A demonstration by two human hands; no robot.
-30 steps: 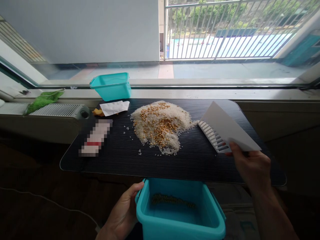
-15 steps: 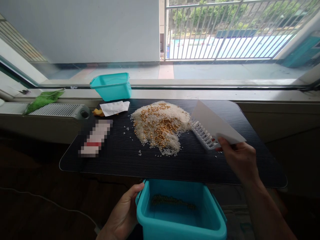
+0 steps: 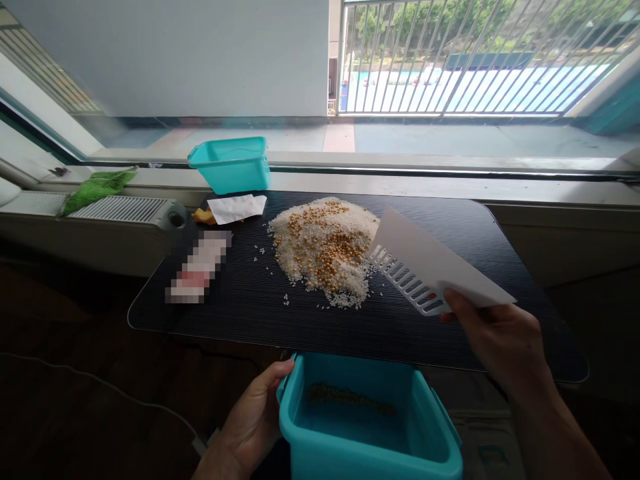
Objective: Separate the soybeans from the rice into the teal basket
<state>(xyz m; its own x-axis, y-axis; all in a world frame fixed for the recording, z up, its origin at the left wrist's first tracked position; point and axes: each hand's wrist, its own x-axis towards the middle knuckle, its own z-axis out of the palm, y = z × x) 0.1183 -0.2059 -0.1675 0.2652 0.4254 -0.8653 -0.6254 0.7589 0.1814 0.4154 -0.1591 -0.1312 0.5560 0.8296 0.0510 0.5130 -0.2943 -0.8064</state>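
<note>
Slotted white sheet (image 3: 433, 263) at the right flank of the grain mound (image 3: 325, 243)

We see the right hand (image 3: 510, 333) at the right of the frame, pinching the white sheet by its near end, thumb on top and the other fingers mostly underneath. The sheet tilts over the tabletop (image 3: 273, 320), its row of slots facing lower left, and its left corner overlaps the edge of the mound in our view; we cannot tell whether the two touch. The mound fills the middle of the frame, white grains mixed with round golden beans, and a few loose grains lie around its foot.

At the bottom middle, the left hand (image 3: 255, 417) grips the near turquoise tub (image 3: 370, 457) by its left side, thumb at the rim; we cannot see how the remaining fingers sit. A band of small, dark greenish pieces (image 3: 350, 398) lies inside along the tub's bottom.

In the upper left we find a second turquoise tub (image 3: 233, 172), with a crumpled white paper (image 3: 237, 209) partly covering something yellow (image 3: 204, 215) just in front. Farther left, a green cloth (image 3: 100, 191) rests on the radiator (image 3: 125, 209)
</note>
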